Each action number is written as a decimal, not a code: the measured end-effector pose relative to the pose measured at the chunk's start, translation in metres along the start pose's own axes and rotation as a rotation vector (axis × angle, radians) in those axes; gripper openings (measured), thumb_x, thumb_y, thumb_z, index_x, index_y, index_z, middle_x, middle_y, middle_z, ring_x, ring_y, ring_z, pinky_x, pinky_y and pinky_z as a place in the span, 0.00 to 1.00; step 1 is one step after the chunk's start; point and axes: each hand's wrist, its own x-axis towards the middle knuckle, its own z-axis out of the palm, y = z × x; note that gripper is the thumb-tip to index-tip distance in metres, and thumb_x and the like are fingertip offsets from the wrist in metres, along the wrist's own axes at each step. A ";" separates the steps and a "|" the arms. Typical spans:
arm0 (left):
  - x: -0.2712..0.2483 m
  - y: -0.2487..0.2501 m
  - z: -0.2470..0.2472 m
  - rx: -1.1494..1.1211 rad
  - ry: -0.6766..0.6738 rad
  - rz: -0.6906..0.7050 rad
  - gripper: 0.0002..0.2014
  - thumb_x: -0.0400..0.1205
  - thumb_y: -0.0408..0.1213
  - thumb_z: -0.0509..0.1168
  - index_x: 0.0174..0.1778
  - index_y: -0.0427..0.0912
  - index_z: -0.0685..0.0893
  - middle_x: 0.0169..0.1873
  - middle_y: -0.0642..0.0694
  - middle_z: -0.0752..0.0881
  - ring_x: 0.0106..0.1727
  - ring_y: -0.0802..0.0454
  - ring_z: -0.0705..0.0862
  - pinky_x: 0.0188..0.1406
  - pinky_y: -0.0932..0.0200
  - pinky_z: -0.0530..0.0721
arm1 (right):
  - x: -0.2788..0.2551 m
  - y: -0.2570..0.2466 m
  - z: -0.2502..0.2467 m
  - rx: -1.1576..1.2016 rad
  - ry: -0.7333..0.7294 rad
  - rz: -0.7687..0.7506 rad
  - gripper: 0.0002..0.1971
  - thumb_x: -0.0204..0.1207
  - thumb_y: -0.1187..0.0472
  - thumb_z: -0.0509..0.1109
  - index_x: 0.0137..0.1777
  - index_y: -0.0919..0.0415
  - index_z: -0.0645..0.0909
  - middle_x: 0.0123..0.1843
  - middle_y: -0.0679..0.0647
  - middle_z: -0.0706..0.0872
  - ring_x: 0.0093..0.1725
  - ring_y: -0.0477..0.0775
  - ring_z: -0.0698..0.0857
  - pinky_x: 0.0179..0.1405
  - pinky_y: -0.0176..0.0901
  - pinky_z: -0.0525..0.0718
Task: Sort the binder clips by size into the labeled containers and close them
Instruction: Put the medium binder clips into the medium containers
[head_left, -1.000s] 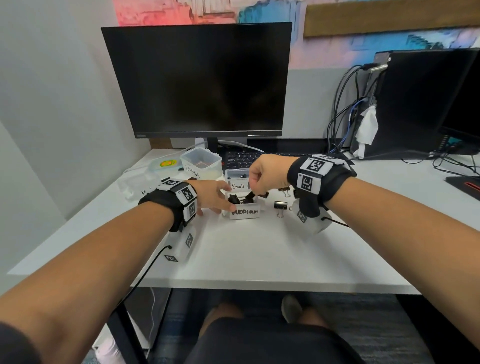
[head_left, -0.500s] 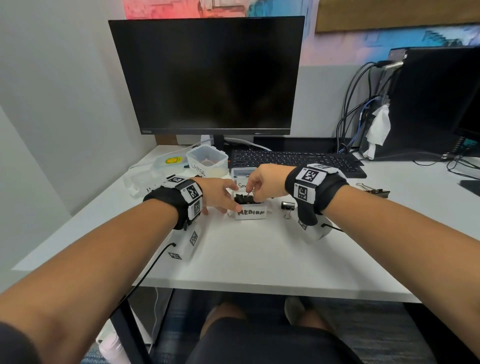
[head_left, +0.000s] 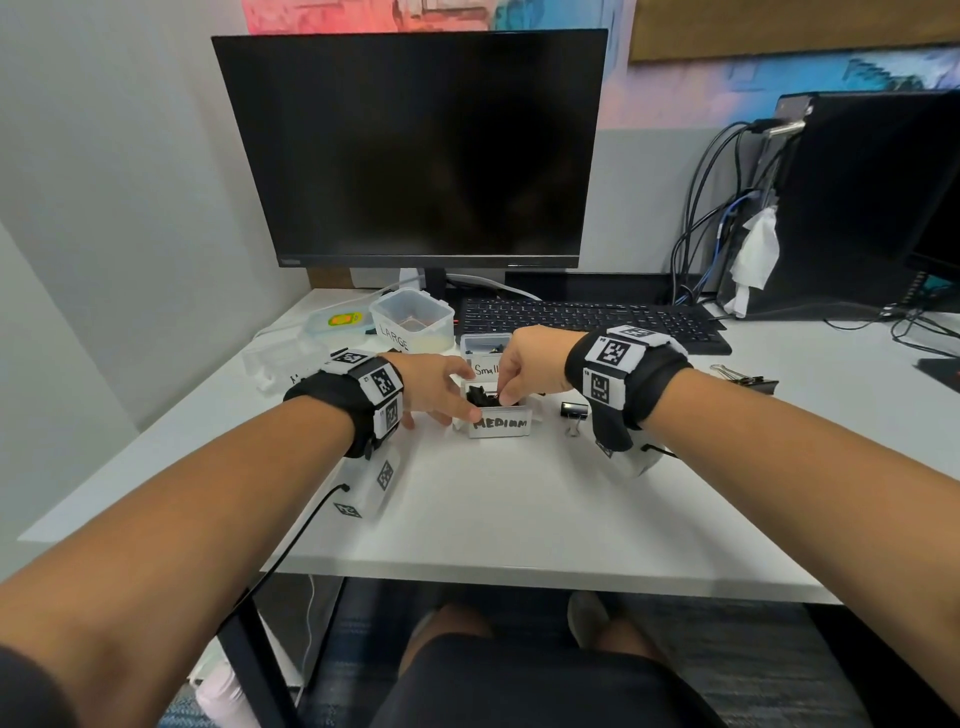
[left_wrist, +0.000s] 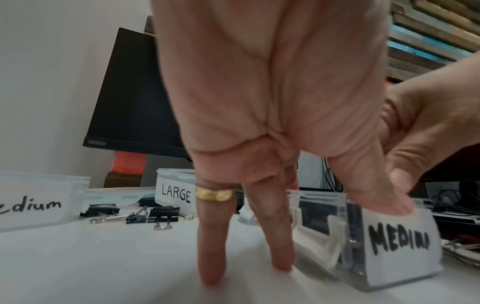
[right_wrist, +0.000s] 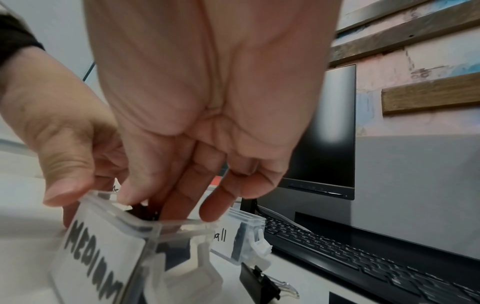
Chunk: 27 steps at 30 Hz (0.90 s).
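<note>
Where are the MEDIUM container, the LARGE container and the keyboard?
MEDIUM container (head_left: 500, 423): head view, on its front label.
LARGE container (head_left: 394, 336): head view, on its labelled front wall.
keyboard (head_left: 587, 316): head view, on its middle keys.

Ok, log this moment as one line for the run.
step: filling MEDIUM container | left hand: steadies it, thumb on rim | right hand: fingertips inside, among clips | loose clip: on desk, right of it | lid: off

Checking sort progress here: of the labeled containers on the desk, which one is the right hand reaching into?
The MEDIUM container, nearest the person: the right hand dips its fingers into it while the left hand steadies it. The Small and LARGE containers stand untouched behind.
</note>
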 end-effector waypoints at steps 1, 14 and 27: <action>0.000 0.000 0.000 0.002 0.001 0.000 0.36 0.78 0.45 0.72 0.79 0.50 0.62 0.63 0.49 0.80 0.57 0.51 0.85 0.57 0.43 0.86 | 0.000 0.000 0.000 -0.005 0.001 -0.001 0.10 0.76 0.55 0.73 0.54 0.57 0.89 0.51 0.52 0.90 0.48 0.53 0.87 0.53 0.45 0.86; -0.001 0.000 0.001 -0.001 0.009 0.006 0.35 0.78 0.46 0.72 0.79 0.50 0.63 0.58 0.51 0.80 0.54 0.52 0.85 0.57 0.42 0.86 | 0.000 -0.004 -0.002 -0.061 0.021 -0.001 0.08 0.76 0.55 0.73 0.49 0.58 0.88 0.39 0.48 0.86 0.43 0.50 0.84 0.46 0.42 0.84; 0.000 0.000 0.001 0.016 0.012 0.021 0.35 0.77 0.48 0.72 0.78 0.53 0.64 0.54 0.53 0.82 0.53 0.55 0.86 0.55 0.44 0.87 | 0.002 -0.003 0.006 -0.093 0.029 -0.008 0.09 0.76 0.53 0.72 0.50 0.57 0.88 0.49 0.51 0.89 0.49 0.52 0.86 0.53 0.45 0.86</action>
